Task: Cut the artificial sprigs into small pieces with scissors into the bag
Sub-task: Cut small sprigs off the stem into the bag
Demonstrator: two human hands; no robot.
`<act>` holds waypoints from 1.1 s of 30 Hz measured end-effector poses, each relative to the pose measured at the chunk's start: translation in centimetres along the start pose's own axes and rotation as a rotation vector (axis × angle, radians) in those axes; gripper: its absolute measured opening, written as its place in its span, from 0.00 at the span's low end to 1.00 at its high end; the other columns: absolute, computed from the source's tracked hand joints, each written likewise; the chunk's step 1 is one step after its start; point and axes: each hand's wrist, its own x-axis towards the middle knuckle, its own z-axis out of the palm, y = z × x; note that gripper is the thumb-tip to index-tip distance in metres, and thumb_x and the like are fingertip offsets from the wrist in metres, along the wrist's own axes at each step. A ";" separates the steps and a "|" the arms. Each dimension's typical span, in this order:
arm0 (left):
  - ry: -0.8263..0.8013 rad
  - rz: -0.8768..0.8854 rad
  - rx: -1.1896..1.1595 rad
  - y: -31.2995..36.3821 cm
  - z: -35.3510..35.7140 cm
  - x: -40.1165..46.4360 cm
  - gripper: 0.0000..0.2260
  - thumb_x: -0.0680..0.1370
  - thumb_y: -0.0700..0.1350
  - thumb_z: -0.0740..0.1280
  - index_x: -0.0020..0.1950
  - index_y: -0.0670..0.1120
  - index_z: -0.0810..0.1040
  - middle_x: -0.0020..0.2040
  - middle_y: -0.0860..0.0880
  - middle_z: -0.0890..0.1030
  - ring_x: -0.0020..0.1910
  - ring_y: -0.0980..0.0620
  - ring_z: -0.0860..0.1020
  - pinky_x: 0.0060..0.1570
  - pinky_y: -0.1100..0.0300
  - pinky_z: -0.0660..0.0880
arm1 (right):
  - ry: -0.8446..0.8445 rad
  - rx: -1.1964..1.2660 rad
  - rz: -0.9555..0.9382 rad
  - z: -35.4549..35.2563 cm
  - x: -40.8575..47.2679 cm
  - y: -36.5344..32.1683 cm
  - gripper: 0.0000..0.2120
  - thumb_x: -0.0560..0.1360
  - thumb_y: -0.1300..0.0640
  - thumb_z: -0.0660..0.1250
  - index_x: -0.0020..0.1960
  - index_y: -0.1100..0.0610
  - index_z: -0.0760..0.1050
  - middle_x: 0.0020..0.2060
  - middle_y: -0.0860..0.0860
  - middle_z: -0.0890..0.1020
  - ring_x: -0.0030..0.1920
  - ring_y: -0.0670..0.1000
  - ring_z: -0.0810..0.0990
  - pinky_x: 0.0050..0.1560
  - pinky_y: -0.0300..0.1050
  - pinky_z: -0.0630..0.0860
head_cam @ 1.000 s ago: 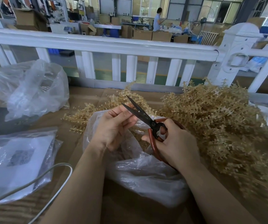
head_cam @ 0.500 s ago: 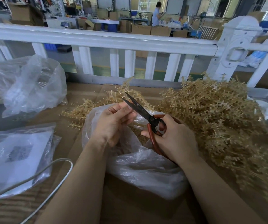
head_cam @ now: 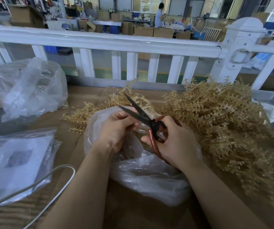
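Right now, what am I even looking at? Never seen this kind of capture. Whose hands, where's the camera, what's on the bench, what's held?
There is no machine here. One wide-angle camera sits on a person's head and looks forward and down, so the two bare forearms come in from the bottom of the picture.

The right hand grips red-handled scissors, whose dark blades stand open and point up and left. The left hand has its fingers curled at the blades; what it pinches is too small to make out.

Both hands work over an open clear plastic bag on a cardboard-covered bench. A big pile of tan artificial sprigs lies to the right, with more behind the bag. To the left are two more plastic bags and a white cable. A white railing runs behind the bench.
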 end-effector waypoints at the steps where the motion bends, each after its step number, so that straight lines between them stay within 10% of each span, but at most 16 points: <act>1: 0.006 0.003 0.012 0.0 -0.1 0.0 0.14 0.74 0.30 0.67 0.34 0.45 0.85 0.36 0.47 0.83 0.34 0.55 0.77 0.33 0.67 0.75 | -0.015 -0.050 -0.016 0.2 0.1 0.0 0.30 0.65 0.17 0.57 0.53 0.38 0.68 0.41 0.36 0.78 0.40 0.38 0.74 0.35 0.31 0.69; 7: -0.051 -0.037 -0.038 0.0 -0.8 0.2 0.01 0.68 0.40 0.71 0.36 0.44 0.82 0.34 0.47 0.83 0.33 0.56 0.80 0.35 0.68 0.76 | 0.012 -0.108 0.050 0.4 0.4 1.0 0.34 0.65 0.15 0.50 0.51 0.43 0.67 0.42 0.39 0.77 0.38 0.46 0.77 0.32 0.40 0.70; 33: -0.107 -0.115 -0.218 -0.6 -1.0 0.5 0.04 0.69 0.38 0.69 0.36 0.46 0.82 0.36 0.49 0.83 0.36 0.56 0.82 0.37 0.65 0.78 | -0.043 -0.135 0.047 0.6 0.5 1.2 0.32 0.64 0.18 0.57 0.50 0.44 0.64 0.44 0.41 0.74 0.44 0.49 0.78 0.45 0.52 0.79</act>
